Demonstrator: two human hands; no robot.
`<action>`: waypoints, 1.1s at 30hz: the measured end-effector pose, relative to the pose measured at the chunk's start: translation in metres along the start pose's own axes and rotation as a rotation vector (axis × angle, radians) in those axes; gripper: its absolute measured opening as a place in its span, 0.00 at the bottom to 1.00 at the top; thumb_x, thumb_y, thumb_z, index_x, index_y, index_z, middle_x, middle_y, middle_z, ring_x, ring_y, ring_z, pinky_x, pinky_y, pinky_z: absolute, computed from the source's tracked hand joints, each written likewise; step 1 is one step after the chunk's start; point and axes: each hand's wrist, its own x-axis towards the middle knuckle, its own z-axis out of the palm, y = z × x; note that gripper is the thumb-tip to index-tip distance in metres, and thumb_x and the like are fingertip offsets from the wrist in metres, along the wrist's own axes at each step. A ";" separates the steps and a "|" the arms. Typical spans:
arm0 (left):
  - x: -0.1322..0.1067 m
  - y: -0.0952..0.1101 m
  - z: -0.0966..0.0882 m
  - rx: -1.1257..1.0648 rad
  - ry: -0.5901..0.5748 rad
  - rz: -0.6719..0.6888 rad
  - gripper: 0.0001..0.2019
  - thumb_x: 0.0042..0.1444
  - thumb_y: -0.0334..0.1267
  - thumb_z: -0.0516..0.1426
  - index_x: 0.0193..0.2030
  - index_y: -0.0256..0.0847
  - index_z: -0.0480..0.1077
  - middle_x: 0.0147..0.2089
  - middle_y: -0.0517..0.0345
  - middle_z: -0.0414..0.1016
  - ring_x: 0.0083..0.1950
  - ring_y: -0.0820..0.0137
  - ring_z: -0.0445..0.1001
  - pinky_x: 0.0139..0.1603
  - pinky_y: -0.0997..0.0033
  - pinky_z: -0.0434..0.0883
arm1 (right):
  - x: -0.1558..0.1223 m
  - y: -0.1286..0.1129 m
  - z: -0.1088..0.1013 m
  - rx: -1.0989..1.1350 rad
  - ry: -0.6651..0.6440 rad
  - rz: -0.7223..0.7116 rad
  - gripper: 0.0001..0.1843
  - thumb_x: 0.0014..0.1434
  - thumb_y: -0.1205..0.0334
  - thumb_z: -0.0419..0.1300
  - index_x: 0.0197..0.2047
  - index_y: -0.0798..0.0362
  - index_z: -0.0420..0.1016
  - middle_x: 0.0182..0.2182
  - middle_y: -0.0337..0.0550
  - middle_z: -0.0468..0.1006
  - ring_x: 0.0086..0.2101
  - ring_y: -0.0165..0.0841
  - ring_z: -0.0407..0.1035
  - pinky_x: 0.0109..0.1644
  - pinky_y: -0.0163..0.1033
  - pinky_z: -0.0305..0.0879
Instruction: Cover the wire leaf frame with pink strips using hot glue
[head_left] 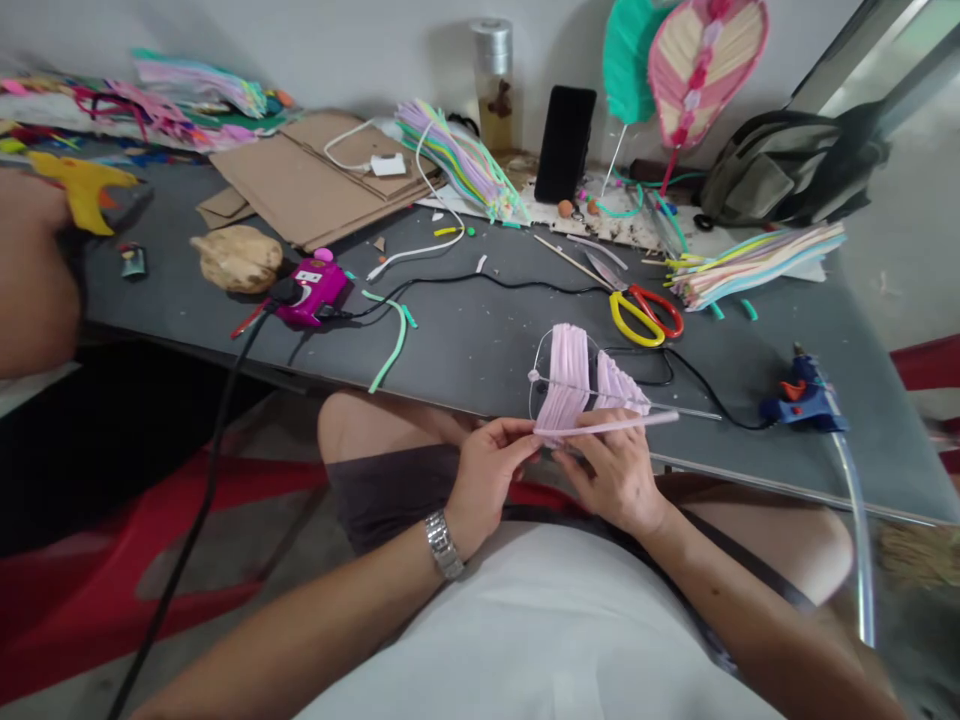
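My left hand (489, 472) pinches the near end of a pink straw (615, 425) that lies across a half-built leaf of pink straws (574, 385) at the table's front edge. My right hand (615, 470) rests just below the leaf, its fingers curled on the same straw and the leaf's lower edge. The leaf is built on a thin white wire frame with a stick through its middle. A watch sits on my left wrist.
Red-and-yellow scissors (645, 312), a blue glue gun (802, 395) and a purple glue gun (311, 290) with black cords lie on the grey table (465, 340). Bundles of coloured straws (750, 262), cardboard (315, 180), a phone (564, 142), finished leaves (705, 60) stand behind. Another person's arm (34, 270) is at left.
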 end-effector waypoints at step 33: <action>0.003 0.006 0.002 -0.055 -0.023 -0.322 0.03 0.55 0.26 0.63 0.31 0.34 0.76 0.29 0.59 0.75 0.26 0.75 0.73 0.20 0.80 0.70 | -0.042 0.072 -0.120 -0.418 0.236 0.906 0.13 0.67 0.55 0.57 0.33 0.51 0.77 0.30 0.48 0.81 0.34 0.39 0.75 0.40 0.42 0.69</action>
